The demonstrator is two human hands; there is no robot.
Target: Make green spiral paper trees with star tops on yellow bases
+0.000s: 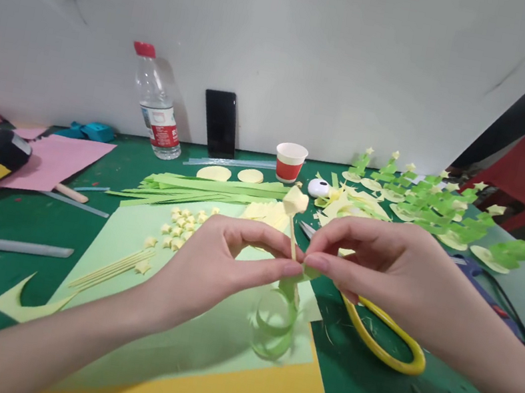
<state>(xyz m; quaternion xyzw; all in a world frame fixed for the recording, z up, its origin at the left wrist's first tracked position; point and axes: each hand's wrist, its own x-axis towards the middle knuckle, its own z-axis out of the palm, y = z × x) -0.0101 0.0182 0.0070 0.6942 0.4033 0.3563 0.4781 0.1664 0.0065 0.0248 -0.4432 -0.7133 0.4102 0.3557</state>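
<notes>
My left hand (210, 265) pinches a thin pale stick (293, 239) upright between thumb and fingers. A cream paper star (295, 200) tops the stick. Fingertips of my right hand (382, 265) are pinched on a green paper strip (271, 344) right beside the left thumb; the strip hangs below in loose curls around the stick's lower part. Under both hands lies a pale green sheet (196, 341) over a yellow one (239, 389). Scissors with yellow handles (408, 364) lie partly hidden beneath my right hand. Small folded stars (180, 229) and several thin sticks (112, 268) rest by my left hand.
Green strips (177, 189), cream discs (214, 173) and a paper cup (290, 164) sit behind the hands. A bottle (158, 110) and phone (220, 125) stand by the wall. Finished star-topped pieces (456, 220) crowd the right. Left are a glue gun stick (22, 247) and pink paper (63, 158).
</notes>
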